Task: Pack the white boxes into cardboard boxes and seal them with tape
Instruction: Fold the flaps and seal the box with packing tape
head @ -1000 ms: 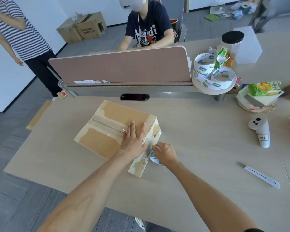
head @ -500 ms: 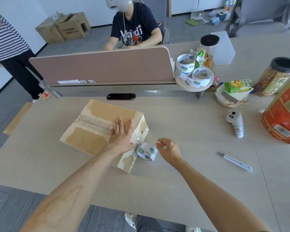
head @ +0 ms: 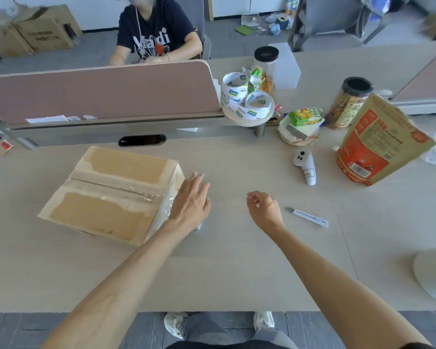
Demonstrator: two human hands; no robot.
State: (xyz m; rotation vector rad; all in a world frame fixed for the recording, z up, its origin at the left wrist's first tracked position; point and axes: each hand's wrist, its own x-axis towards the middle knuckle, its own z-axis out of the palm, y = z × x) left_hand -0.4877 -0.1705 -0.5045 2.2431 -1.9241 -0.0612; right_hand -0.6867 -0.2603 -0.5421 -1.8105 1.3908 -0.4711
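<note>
A closed cardboard box [head: 111, 192] lies on the table left of centre, with clear tape along its top seam and down its right side. My left hand [head: 191, 200] hovers with straight fingers over the box's right end and the table beside it. A sliver of something pale shows under its wrist; I cannot tell if it is the tape roll. My right hand [head: 263, 207] floats over the table with loosely curled fingers and holds nothing. A white utility knife [head: 308, 217] lies just right of that hand.
Behind the box stands a pink desk divider [head: 98, 94], with a person seated beyond it. Spare tape rolls [head: 247, 104] sit on a round shelf. A white controller [head: 305, 167], an orange bag [head: 378, 147] and a snack jar [head: 350, 102] stand to the right.
My left hand slid off the box top to its right end. My right hand let go of the tape roll and moved right toward the knife. The view shifted right.
</note>
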